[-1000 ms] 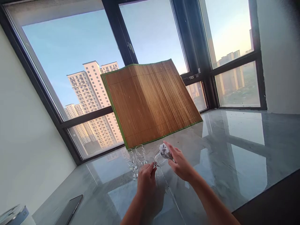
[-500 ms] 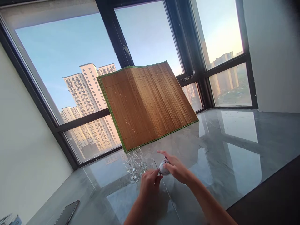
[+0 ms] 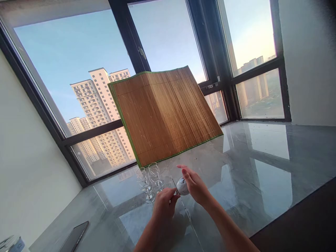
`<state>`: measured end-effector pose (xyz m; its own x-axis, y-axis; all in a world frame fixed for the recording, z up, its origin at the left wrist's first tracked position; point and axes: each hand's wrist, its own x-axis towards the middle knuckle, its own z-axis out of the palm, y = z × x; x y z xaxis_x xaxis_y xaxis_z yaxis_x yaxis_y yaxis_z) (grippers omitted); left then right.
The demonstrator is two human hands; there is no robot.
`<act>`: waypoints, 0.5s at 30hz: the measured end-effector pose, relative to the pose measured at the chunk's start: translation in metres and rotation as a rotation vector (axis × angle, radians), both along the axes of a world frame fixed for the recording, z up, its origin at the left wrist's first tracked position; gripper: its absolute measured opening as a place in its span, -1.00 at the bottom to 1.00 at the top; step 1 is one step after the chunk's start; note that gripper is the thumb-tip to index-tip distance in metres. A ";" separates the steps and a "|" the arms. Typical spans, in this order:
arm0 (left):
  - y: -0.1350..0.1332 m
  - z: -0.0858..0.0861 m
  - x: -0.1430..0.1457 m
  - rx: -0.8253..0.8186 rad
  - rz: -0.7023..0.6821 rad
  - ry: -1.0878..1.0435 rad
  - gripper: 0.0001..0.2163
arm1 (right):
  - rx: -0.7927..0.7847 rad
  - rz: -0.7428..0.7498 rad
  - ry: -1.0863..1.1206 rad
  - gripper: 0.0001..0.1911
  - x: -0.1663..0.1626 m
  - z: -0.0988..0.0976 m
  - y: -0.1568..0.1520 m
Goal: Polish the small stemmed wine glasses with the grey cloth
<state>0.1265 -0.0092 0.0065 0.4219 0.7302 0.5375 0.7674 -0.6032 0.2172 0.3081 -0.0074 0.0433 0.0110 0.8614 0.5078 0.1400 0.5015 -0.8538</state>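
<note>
My left hand (image 3: 164, 207) pinches the stem of a small clear wine glass (image 3: 181, 186) that lies tilted over the grey marble counter (image 3: 262, 168). A white cloth is stuffed inside the bowl of the glass. My right hand (image 3: 195, 185) cups the bowl, its fingers pressed on the cloth and its forefinger stretched out. Just to the left, two more small stemmed glasses (image 3: 150, 178) stand upright on the counter.
A bamboo mat (image 3: 162, 112) with a green edge leans against the black-framed window behind the glasses. A dark phone (image 3: 73, 238) lies at the near left, and part of a jar (image 3: 10, 243) shows in the bottom-left corner. White walls flank the counter.
The cloth that stuck out of the glass a second ago now sits inside the bowl, and my right hand has closed round it. The view has shifted a little.
</note>
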 end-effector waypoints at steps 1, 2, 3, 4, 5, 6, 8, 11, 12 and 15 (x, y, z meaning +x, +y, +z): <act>-0.001 0.000 0.001 -0.008 -0.004 -0.005 -0.74 | -0.011 -0.003 0.044 -0.38 0.000 -0.002 0.002; -0.001 0.001 0.002 -0.020 -0.010 -0.016 -0.72 | -0.024 -0.005 0.087 -0.38 0.001 -0.003 0.004; -0.002 0.002 0.003 -0.038 -0.019 -0.034 -0.71 | -0.034 -0.003 0.124 -0.38 0.001 -0.004 0.005; -0.003 0.003 0.004 -0.061 -0.029 -0.060 -0.70 | -0.042 0.000 0.159 -0.39 0.001 -0.004 0.006; -0.004 0.005 0.005 -0.089 -0.043 -0.091 -0.69 | -0.047 0.004 0.193 -0.41 0.002 -0.004 0.006; -0.005 0.007 0.006 -0.121 -0.063 -0.125 -0.69 | -0.054 0.009 0.230 -0.42 0.002 -0.003 0.006; -0.008 0.011 0.008 -0.194 -0.113 -0.193 -0.68 | -0.082 0.020 0.306 -0.44 0.003 -0.001 0.005; -0.012 0.017 0.009 -0.303 -0.179 -0.270 -0.63 | -0.152 0.027 0.411 -0.44 0.005 0.001 0.004; -0.013 0.018 0.010 -0.335 -0.186 -0.288 -0.60 | -0.178 0.029 0.447 -0.44 0.005 0.000 0.003; -0.013 0.019 0.009 -0.409 -0.185 -0.333 -0.52 | -0.250 0.020 0.555 -0.42 0.005 -0.003 0.005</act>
<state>0.1355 -0.0226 0.0251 0.4191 0.8371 0.3516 0.5066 -0.5370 0.6746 0.3127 -0.0027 0.0400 0.1992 0.9565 0.2132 -0.3672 0.2745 -0.8887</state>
